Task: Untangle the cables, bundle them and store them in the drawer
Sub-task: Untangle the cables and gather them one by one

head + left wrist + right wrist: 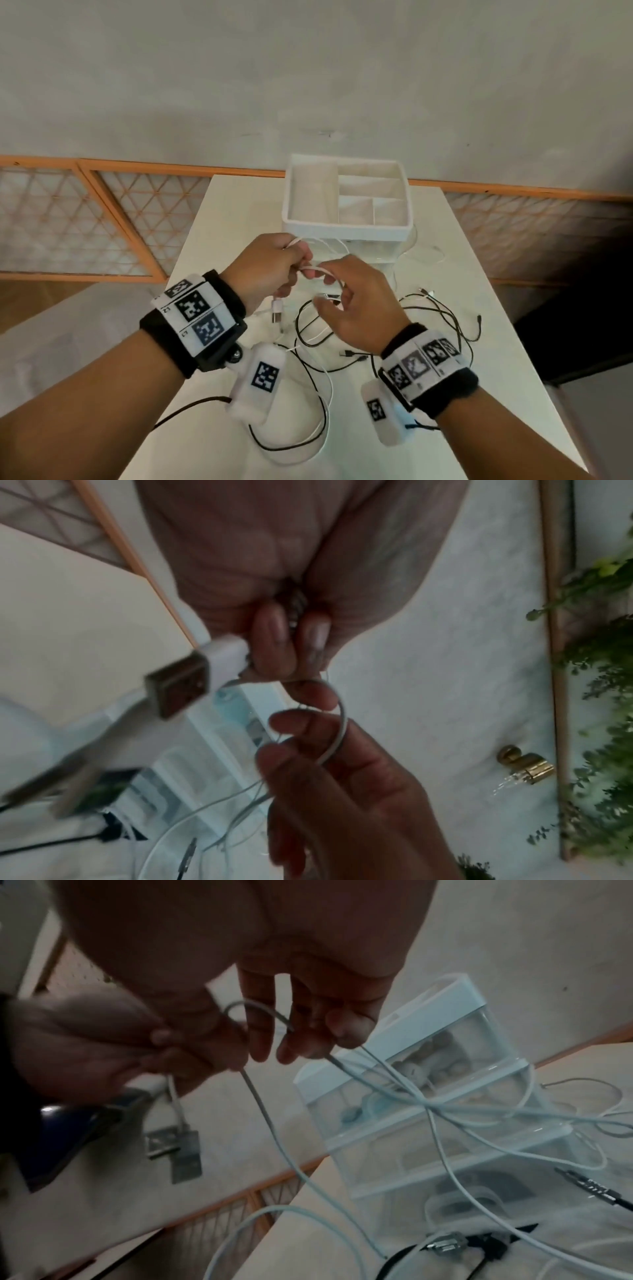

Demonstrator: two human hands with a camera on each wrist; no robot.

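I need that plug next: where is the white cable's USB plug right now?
In the head view the USB plug dangles just below the left hand, above the table.

Black cables (442, 315) sprawl over the bench (479, 359) at centre-right; the drawer unit (346, 202) blocks upper centre; the bench's left strip lies bare.

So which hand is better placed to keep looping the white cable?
Right. The left hand grips the white cable near its USB plug as anchor; the right hand has the loop round its fingers, likely free to wind.
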